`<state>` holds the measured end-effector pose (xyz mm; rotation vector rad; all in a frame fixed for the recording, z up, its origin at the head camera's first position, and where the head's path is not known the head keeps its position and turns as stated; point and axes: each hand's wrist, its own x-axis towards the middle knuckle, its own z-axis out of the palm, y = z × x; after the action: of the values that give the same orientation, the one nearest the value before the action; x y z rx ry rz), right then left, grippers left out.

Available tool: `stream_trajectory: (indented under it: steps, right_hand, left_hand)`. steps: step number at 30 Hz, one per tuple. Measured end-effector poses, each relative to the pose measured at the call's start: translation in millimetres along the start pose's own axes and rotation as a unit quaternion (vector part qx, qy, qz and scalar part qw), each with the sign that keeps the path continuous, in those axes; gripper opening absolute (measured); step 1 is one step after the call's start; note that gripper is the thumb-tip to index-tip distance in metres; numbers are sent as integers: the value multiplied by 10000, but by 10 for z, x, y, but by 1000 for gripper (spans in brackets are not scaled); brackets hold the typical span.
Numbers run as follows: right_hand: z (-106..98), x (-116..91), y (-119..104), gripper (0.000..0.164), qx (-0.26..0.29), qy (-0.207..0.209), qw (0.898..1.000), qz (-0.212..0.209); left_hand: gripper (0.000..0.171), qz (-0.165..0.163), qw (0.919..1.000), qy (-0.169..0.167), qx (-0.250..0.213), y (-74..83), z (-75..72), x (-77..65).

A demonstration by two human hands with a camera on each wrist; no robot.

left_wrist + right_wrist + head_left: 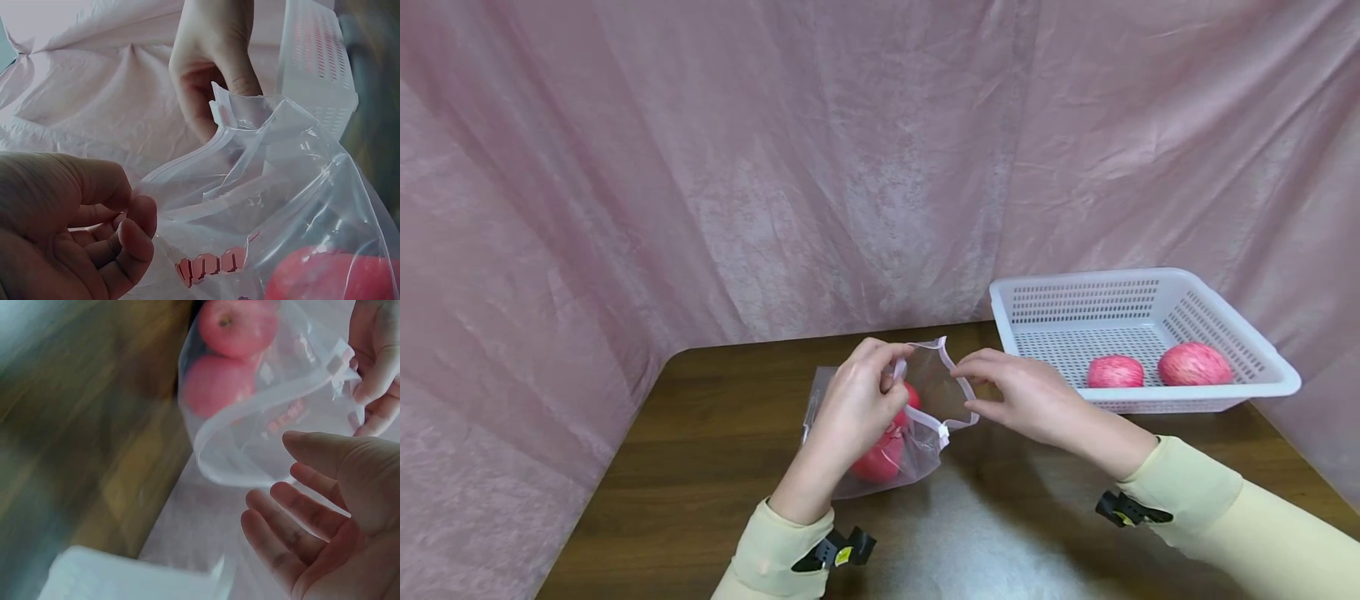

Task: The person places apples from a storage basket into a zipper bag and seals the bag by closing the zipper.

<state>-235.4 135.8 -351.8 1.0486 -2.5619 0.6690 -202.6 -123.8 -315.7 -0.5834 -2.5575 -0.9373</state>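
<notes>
A clear plastic zip bag [925,457] with a white slider [943,433] stands on the table, its mouth spread apart. Two red apples [219,384] show through its plastic in the right wrist view. My left hand [857,404] pinches the bag's rim between thumb and finger on the left side. On the other side is my right hand [1026,392], fingertips at the rim. The right wrist view shows this hand's fingers [287,531] spread and the thumb apart, with nothing gripped between them.
A white perforated plastic basket [1273,379] stands at the right back of the brown wooden table [700,450]. Two more apples, one smaller apple [1116,372] and one larger apple [1193,365], lie inside it. A pink curtain [850,167] hangs behind.
</notes>
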Motion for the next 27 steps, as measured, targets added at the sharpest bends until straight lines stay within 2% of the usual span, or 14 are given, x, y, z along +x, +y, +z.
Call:
stream_trajectory:
  steps: [9,15,27]
  right_hand:
    - [-216,-168,195,43,-465,181,9988,6]
    - [-303,-201,281,45,-708,330,9969,15]
    - [-542,-240,475,54,-1191,-41,9903,707]
  left_hand:
    - [40,25,10000,-93,-18,-9,-5,12]
    - [40,-45,9999,-131,-23,-14,-11,-5]
    - [39,14,9999,-103,-74,4,13,-9]
